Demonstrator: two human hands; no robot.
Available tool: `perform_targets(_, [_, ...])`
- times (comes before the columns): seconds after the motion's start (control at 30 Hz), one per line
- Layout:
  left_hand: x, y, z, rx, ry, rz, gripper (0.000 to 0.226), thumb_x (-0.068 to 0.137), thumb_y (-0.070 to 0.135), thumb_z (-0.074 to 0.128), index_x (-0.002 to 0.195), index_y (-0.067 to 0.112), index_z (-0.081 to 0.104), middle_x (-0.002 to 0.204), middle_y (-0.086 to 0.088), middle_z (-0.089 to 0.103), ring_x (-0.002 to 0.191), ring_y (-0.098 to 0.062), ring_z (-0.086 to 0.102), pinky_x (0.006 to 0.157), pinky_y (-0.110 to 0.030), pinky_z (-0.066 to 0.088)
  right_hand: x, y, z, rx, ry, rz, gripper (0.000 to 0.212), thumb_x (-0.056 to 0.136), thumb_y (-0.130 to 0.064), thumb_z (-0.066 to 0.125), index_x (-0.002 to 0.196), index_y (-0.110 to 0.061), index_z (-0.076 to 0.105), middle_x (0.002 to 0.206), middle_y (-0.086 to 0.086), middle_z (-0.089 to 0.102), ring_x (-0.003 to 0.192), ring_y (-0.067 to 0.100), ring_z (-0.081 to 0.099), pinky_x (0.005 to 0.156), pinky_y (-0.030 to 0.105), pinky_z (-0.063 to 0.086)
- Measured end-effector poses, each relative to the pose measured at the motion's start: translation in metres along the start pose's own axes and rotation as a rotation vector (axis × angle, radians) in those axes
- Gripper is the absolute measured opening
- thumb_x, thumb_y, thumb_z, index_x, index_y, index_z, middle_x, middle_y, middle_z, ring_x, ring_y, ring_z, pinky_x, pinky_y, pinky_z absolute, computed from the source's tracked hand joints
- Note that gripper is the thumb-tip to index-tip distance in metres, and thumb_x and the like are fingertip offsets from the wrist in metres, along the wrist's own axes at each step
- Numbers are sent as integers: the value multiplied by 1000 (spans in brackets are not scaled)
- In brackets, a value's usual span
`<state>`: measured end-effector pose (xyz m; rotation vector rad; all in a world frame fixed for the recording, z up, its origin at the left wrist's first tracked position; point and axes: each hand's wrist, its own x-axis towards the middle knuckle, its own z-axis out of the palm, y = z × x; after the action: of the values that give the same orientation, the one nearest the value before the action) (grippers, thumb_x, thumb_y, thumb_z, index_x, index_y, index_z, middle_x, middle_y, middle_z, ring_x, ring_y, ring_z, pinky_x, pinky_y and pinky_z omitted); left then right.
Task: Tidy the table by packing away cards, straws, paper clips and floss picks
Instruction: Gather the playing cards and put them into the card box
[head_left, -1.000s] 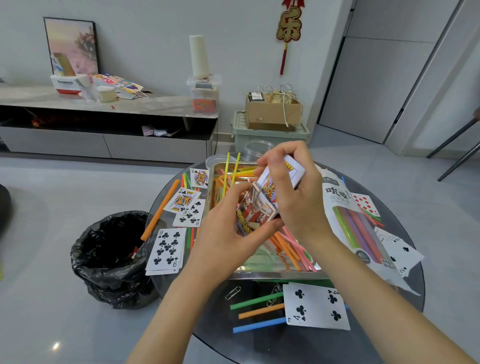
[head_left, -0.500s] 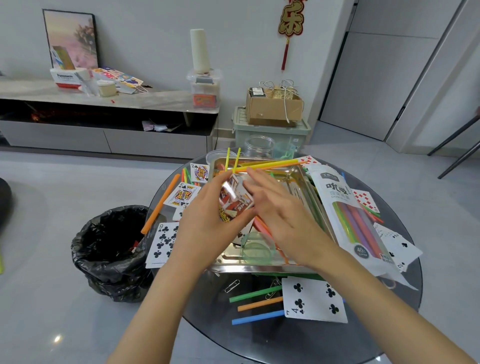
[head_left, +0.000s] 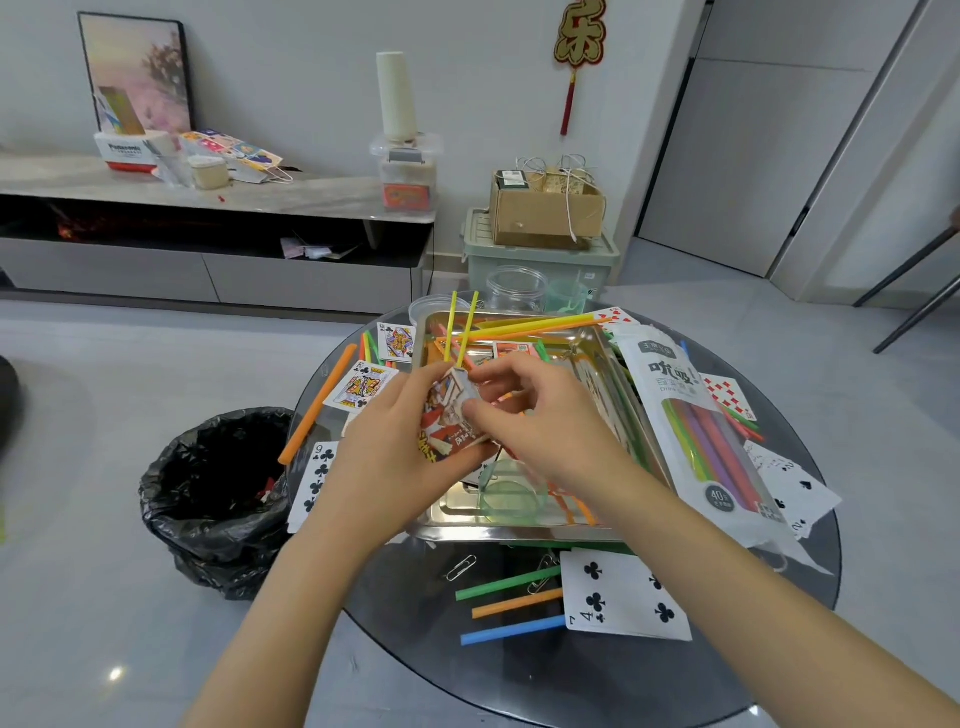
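The card box (head_left: 449, 421) sits between my hands, gripped by the left hand (head_left: 384, 457) while the right hand (head_left: 540, 415) pinches its top edge. If I tug too hard, I judge it could slip and spill into the tray (head_left: 519, 532) below them.

Card box (head_left: 451, 421) held tilted over tray (head_left: 519, 532); straws (head_left: 506, 584), cards (head_left: 623, 597), paper clip (head_left: 461, 567) scattered on table (head_left: 519, 686).
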<state>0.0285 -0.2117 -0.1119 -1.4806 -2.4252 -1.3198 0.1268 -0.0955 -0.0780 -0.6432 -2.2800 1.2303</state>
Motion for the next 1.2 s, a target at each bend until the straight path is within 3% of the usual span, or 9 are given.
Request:
perform_targets(0.27, [-1, -2, -2, 73, -8, 86, 73, 72, 48, 74, 135, 27, 44, 121, 9, 54, 106, -7, 53, 86, -24, 49, 13, 1, 2, 96, -33, 133, 17, 80, -8, 71, 85, -20, 62, 78, 1, 65, 79, 20, 66, 74, 38, 59])
perform_targets(0.53, [2, -7, 0, 155, -9, 39, 77, 69, 48, 77, 133, 24, 44, 121, 8, 58, 106, -12, 56, 85, -33, 51, 20, 4, 7, 84, -55, 121, 9, 81, -12, 70, 82, -17, 63, 72, 0, 63, 66, 14, 65, 59, 30, 58])
perform_targets(0.63, [4, -11, -5, 147, 4, -6, 73, 64, 49, 80, 125, 26, 49, 109, 13, 60, 96, -9, 56, 75, -23, 46, 25, 0, 7, 130, -115, 130, 5, 84, -10, 68, 87, -10, 64, 71, 3, 62, 65, 15, 64, 55, 30, 58])
perform_targets(0.7, [5, -15, -13, 184, 20, -37, 72, 60, 51, 82, 121, 28, 52, 98, 17, 58, 87, -5, 55, 67, -15, 39, 29, 3, 5, 119, -128, 101, 5, 87, -15, 67, 88, -10, 66, 76, 3, 66, 70, 14, 66, 60, 28, 59])
perform_targets(0.8, [4, -24, -25, 236, 38, -92, 71, 57, 50, 83, 118, 29, 54, 90, 19, 54, 83, -7, 53, 69, -25, 42, 37, 21, -2, -155, -82, 23, 13, 87, -20, 66, 97, -14, 71, 91, 0, 70, 84, 11, 63, 76, 25, 52])
perform_targets(0.93, [1, -30, -32, 282, 19, -162, 71, 53, 56, 82, 114, 31, 53, 92, 12, 63, 83, -16, 61, 73, -35, 51, 43, 47, 1, -603, -309, 93, 48, 81, -35, 72, 123, -14, 62, 122, 1, 63, 111, 18, 56, 96, 32, 46])
perform_targets(1.0, [1, -31, -33, 300, 11, -180, 73, 54, 56, 82, 115, 29, 54, 95, 9, 66, 84, -18, 62, 72, -36, 52, 46, 53, 9, -741, -324, 71, 60, 72, -52, 74, 117, -13, 63, 119, 2, 62, 114, 24, 52, 96, 42, 45])
perform_targets(1.1, [-1, -34, -33, 325, 11, -186, 75, 57, 55, 81, 120, 27, 53, 101, 6, 67, 87, -19, 63, 73, -35, 52, 51, 51, 17, -818, -342, 44, 64, 65, -60, 75, 103, -10, 64, 110, 4, 61, 107, 25, 50, 87, 39, 46])
perform_targets(1.2, [-1, -35, -33, 322, 16, -197, 74, 58, 56, 80, 120, 27, 51, 96, 11, 63, 84, -16, 60, 72, -33, 50, 55, 43, 21, -886, -406, -6, 72, 67, -59, 75, 116, -9, 59, 137, 6, 45, 116, 27, 46, 91, 37, 43])
